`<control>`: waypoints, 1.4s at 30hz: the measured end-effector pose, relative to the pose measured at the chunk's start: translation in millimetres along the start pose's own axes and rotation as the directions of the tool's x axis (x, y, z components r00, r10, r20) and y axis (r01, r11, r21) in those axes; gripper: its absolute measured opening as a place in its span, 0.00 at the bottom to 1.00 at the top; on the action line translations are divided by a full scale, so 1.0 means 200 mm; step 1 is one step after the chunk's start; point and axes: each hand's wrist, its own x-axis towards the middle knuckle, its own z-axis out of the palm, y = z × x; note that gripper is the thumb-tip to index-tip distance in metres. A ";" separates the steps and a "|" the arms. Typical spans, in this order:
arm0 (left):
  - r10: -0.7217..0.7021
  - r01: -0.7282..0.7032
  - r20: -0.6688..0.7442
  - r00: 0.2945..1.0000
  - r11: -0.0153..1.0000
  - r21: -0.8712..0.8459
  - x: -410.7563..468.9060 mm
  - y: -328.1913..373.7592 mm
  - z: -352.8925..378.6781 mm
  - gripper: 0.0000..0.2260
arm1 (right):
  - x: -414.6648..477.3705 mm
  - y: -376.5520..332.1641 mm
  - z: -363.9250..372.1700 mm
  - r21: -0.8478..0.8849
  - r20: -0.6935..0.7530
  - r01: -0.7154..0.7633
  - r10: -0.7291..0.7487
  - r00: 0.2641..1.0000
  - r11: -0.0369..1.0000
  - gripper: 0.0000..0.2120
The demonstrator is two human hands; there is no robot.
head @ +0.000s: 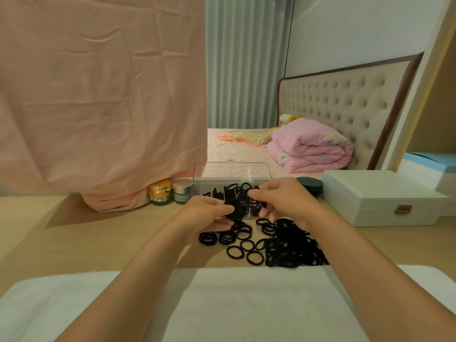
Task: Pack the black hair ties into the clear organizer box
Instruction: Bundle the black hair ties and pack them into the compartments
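Note:
The clear organizer box point(197, 187) stands at the back of the wooden table with its lid point(233, 170) raised; several black hair ties lie in its compartments. My left hand point(206, 214) grips a stacked bunch of black hair ties point(233, 208) just in front of the box. My right hand point(283, 198) hovers over the box's near edge, fingers curled and pinching at ties next to that bunch. A large heap of loose black hair ties point(288, 245) lies on the table below my right wrist, with single rings scattered to its left.
Two cosmetic jars point(160, 192) stand left of the box beside hanging pink cloth point(98, 107). A dark green round tin point(309, 185) and a white latched case point(380, 201) sit to the right. A white towel point(234, 302) covers the near edge.

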 end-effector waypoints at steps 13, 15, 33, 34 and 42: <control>0.051 -0.052 0.155 0.987 0.999 0.006 -0.02 0.02 0.02 0.20 | -0.02 -0.01 0.08 -0.281 0.012 0.014 -0.011 1.000 0.960 0.07; 0.037 -0.038 0.108 0.993 0.999 0.010 -0.01 0.01 0.01 0.17 | -0.02 -0.01 0.06 -0.260 0.039 0.021 -0.012 0.999 0.965 0.07; 0.085 -0.086 0.110 0.990 0.996 0.001 -0.01 0.01 0.02 0.11 | -0.05 -0.04 -0.01 -0.156 0.206 0.036 -0.003 0.978 0.987 0.06; 0.082 -0.083 0.145 0.986 0.997 -0.002 -0.02 0.01 0.02 0.11 | -0.05 -0.04 -0.01 -0.190 0.184 0.033 0.002 0.983 0.981 0.06; 0.108 -0.096 0.236 0.966 0.993 -0.062 -0.04 0.04 0.03 0.18 | -0.03 -0.04 0.02 -0.313 0.053 0.044 -0.029 0.998 0.949 0.06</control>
